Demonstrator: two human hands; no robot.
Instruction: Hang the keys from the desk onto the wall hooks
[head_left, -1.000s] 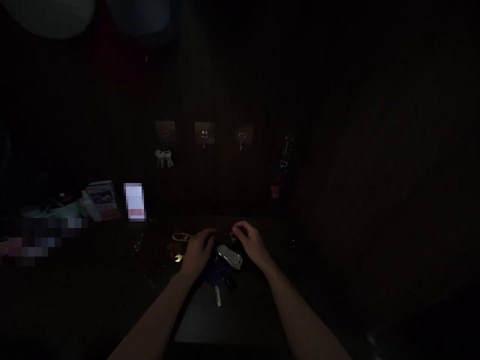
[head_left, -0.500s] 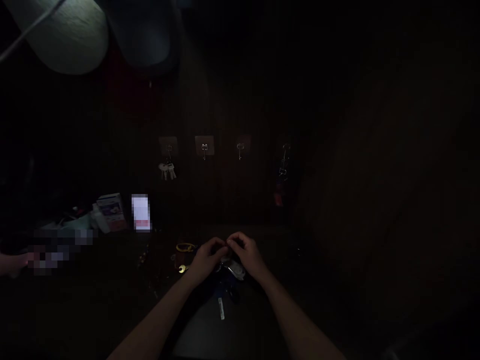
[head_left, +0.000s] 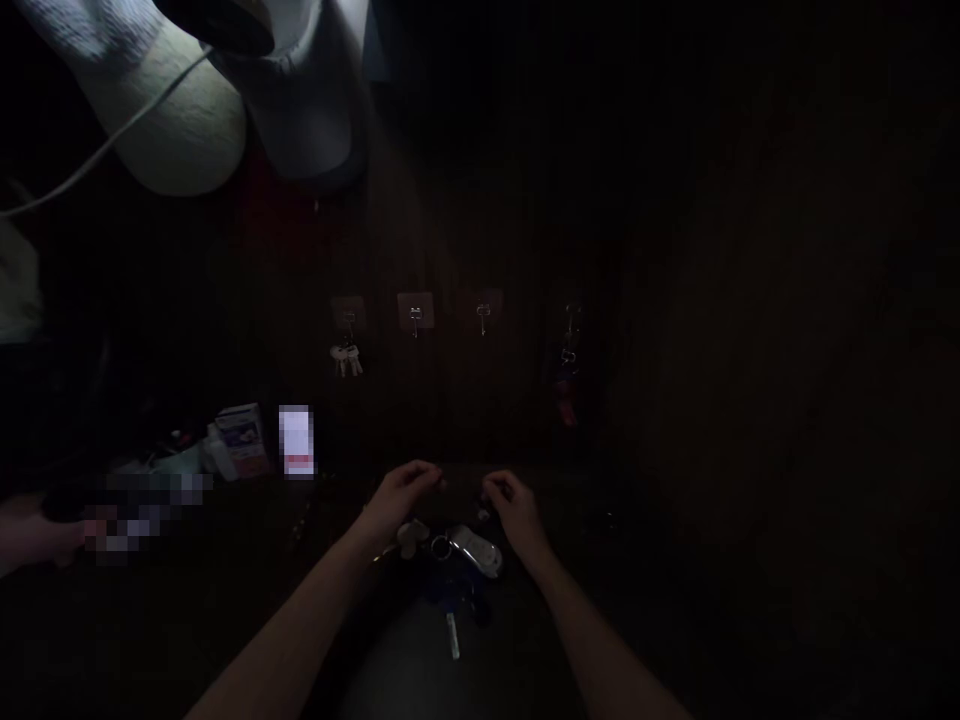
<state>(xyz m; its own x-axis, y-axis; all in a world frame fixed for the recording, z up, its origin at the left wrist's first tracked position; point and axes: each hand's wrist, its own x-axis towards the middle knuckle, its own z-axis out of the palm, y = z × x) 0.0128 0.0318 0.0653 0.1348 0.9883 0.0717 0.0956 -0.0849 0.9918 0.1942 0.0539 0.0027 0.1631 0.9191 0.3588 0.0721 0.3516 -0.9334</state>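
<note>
Bare forearms [head_left: 289, 625] — bare hands [head_left: 394, 502]

The fob [head_left: 478, 554] looks smooth and glossy, the key blade [head_left: 453, 637] and hook [head_left: 415, 316] shiny metal.

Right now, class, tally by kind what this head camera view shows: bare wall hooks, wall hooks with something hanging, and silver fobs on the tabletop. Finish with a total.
Bare wall hooks: 2
Loaded wall hooks: 2
Silver fob: 1
Total: 5

Four wall hooks [head_left: 416, 314] (and one silver fob [head_left: 478, 553]).
</note>
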